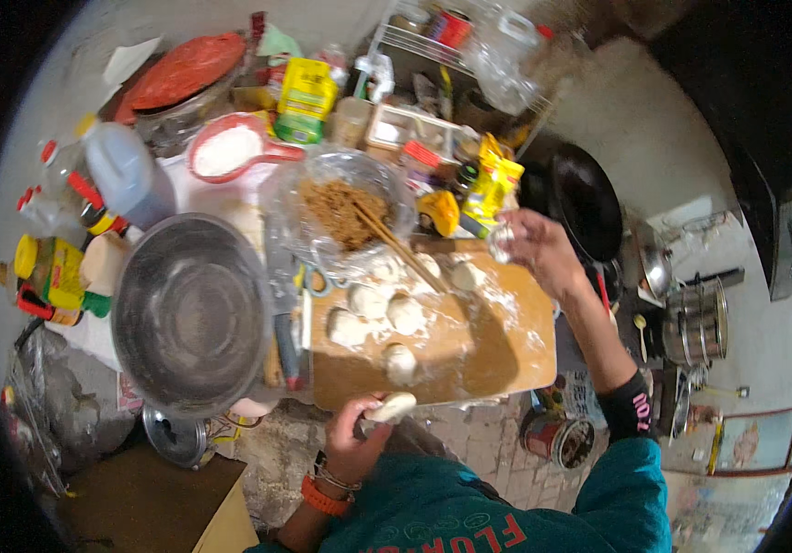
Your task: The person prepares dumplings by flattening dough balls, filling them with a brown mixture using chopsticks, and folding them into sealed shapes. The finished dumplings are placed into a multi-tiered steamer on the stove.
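Observation:
My left hand (360,430), with an orange band at the wrist, holds a flat round of pale dough (393,408) at the near edge of a floured wooden board (506,359). My right hand (537,252) is raised over the board's far right corner, its fingers around a small whitish thing (501,242) that blurs too much to name. Several floury dough pieces (406,314) lie on the board. Behind it stands a plastic-covered bowl of brown crumbly filling (344,211), and wooden chopsticks (403,249) lean from it onto the board.
A large grey metal basin (192,311) stands left of the board, with blue-handled scissors (318,280) between. Behind are a red sieve of flour (230,151), yellow packets (306,97) and a seasoning box (413,130). A black wok (586,204) is at right; bottles and a jug (126,169) crowd the left.

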`<state>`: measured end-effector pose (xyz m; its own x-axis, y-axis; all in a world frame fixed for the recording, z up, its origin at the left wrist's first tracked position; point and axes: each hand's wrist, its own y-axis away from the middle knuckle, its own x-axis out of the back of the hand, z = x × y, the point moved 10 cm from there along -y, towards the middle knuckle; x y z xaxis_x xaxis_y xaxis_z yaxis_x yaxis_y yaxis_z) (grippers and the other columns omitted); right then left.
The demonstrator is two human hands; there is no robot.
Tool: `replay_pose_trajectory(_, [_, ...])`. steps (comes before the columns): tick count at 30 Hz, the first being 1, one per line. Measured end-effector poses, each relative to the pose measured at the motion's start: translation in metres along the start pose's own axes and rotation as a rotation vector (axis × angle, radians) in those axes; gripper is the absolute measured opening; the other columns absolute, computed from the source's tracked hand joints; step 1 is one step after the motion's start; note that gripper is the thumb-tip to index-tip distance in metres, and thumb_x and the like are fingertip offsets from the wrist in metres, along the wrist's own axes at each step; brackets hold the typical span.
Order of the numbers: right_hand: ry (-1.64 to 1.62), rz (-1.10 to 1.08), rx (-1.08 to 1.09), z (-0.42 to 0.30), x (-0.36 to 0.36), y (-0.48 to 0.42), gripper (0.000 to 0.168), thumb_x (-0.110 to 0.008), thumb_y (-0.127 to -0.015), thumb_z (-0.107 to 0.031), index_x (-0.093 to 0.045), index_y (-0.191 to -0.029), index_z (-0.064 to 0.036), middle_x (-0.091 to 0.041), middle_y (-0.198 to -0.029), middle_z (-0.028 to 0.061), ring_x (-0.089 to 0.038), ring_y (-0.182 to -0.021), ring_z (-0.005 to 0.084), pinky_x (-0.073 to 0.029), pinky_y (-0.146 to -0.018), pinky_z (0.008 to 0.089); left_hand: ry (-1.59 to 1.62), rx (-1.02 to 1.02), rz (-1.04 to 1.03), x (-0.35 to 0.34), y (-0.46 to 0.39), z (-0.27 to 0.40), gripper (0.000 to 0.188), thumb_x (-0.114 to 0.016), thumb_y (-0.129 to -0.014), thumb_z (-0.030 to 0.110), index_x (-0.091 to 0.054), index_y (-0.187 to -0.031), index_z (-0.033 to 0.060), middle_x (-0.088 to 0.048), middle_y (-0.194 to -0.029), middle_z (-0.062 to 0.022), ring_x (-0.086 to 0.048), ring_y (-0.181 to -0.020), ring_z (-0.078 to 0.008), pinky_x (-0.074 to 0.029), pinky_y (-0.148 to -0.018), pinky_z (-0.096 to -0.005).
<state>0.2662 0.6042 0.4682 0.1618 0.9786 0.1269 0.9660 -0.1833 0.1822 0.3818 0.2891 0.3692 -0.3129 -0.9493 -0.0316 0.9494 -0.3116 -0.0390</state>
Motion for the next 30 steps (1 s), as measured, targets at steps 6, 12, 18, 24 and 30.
replay_pose_trajectory(6, [0.282,0.095,-0.111,0.15,0.047,0.092,0.036,-0.054,-0.081,0.01,-0.054,-0.116,0.001,-0.062,-0.108,0.007,-0.061,-0.093,0.015,-0.05,-0.081,0.0278,-0.005,0.003,-0.036,-0.046,-0.014,-0.006,0.026,-0.068,-0.077,0.001,-0.053,-0.098,0.0003,-0.06,-0.104,-0.0124,-0.059,-0.096,-0.0191,-0.047,-0.084,-0.031])
replay_pose_trajectory(12, [0.57,0.129,0.207,0.131,0.022,0.122,0.044,-0.052,-0.083,0.006,-0.047,-0.126,0.0,-0.057,-0.118,0.0189,-0.056,-0.111,0.0275,-0.046,-0.091,0.0347,0.094,0.054,0.014,-0.071,-0.023,0.002,0.023,-0.062,-0.081,-0.005,-0.05,-0.1,-0.0004,-0.058,-0.103,-0.0104,-0.059,-0.094,-0.0165,-0.049,-0.081,-0.028])
replay_pose_trajectory(18, [0.601,-0.001,0.503,0.128,-0.03,0.133,0.049,-0.055,-0.082,0.004,-0.044,-0.129,-0.003,-0.059,-0.113,0.0195,-0.059,-0.103,0.033,-0.049,-0.087,0.0418,-0.006,0.107,0.014,-0.088,-0.02,-0.007,0.024,-0.062,-0.081,-0.006,-0.05,-0.101,0.0,-0.058,-0.099,-0.0091,-0.059,-0.092,-0.0159,-0.05,-0.078,-0.0277])
replay_pose_trajectory(24, [0.468,0.032,0.288,0.145,0.025,0.108,0.046,-0.051,-0.089,-0.002,-0.039,-0.134,-0.001,-0.063,-0.11,0.018,-0.064,-0.092,0.0246,-0.05,-0.078,0.0297,-0.137,0.018,0.083,-0.109,-0.026,0.001,0.028,-0.066,-0.08,0.001,-0.053,-0.105,-0.0016,-0.059,-0.102,-0.0101,-0.06,-0.093,-0.0175,-0.048,-0.081,-0.0288])
replay_pose_trajectory(30, [0.122,0.342,0.081,0.15,0.05,0.114,0.036,-0.046,-0.094,-0.012,-0.046,-0.127,0.002,-0.063,-0.097,0.0114,-0.059,-0.086,0.015,-0.048,-0.074,0.0267,-0.342,-0.074,-0.147,-0.19,-0.059,-0.022,0.041,-0.064,-0.075,0.003,-0.054,-0.115,0.0024,-0.061,-0.105,-0.0127,-0.056,-0.104,-0.0274,-0.035,-0.1,-0.0413])
